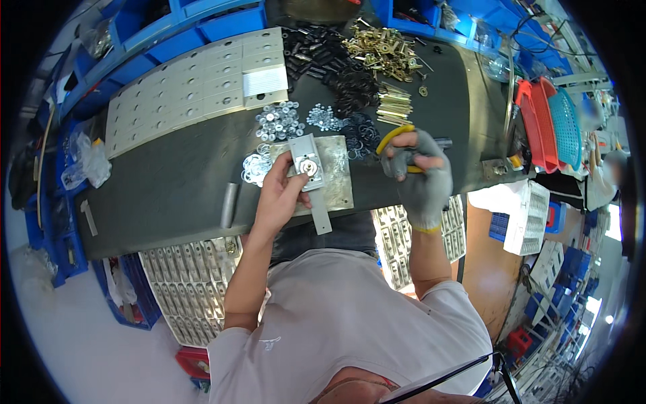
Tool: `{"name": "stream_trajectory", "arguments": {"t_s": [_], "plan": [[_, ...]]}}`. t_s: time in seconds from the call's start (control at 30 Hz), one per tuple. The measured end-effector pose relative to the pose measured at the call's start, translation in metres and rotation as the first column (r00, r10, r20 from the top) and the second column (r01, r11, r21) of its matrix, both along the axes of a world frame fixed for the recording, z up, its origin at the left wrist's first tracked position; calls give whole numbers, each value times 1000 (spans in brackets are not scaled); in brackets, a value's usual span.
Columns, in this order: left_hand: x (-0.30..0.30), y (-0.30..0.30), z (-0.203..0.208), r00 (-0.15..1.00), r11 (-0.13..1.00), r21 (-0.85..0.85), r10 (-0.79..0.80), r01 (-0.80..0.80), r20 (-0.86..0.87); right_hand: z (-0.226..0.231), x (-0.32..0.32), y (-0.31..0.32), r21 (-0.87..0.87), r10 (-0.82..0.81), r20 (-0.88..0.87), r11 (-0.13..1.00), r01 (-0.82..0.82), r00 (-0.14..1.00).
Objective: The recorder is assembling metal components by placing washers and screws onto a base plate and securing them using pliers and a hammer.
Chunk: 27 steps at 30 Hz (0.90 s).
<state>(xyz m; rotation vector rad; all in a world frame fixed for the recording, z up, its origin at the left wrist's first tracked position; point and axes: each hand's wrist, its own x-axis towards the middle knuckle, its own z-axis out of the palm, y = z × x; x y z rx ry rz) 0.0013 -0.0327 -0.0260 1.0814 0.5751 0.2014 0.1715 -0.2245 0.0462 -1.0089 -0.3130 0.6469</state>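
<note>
My left hand [278,195], bare, grips a silver metal plate assembly [308,153] with a round fitting in its middle and a flat strip [321,212] reaching toward me. The assembly is over a square metal plate [340,178] on the bench. To its right, my right hand [420,178], in a grey glove, is closed round a yellow-handled tool [388,138] that looks like pliers; its jaws are hard to make out. Left of the assembly lie pale flat rings [256,168]. Silver bushings [279,121], small metal pieces [324,117] and black rings [363,131] are just beyond.
Cream plates [188,87] cover the far left of the dark bench [161,195]. Black parts [313,57], brass-coloured parts [383,50] and long pins [395,104] lie at the back. A metal tube [229,205] is near the front edge. Red baskets [538,124] stand right.
</note>
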Motion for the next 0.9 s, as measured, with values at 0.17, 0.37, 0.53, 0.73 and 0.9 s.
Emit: {"name": "stream_trajectory", "arguments": {"t_s": [0.17,0.37,0.53,0.73,0.9], "plan": [[-2,1,2,1000,1000,-16,-17,16,-10,55,-32,40,17,204,138,978,-209,969],[-5,8,-1,996,995,-25,-92,92,19,30,-27,65,-202,327,240,938,-283,914],[-5,7,0,996,995,-36,-89,89,14,24,-24,69,-221,387,292,917,-332,875],[-4,2,-4,998,998,-2,-65,65,2,35,-19,74,-212,535,242,843,-494,810],[-5,3,3,995,997,17,-76,75,64,-22,13,73,-126,685,166,728,-674,709]]}}
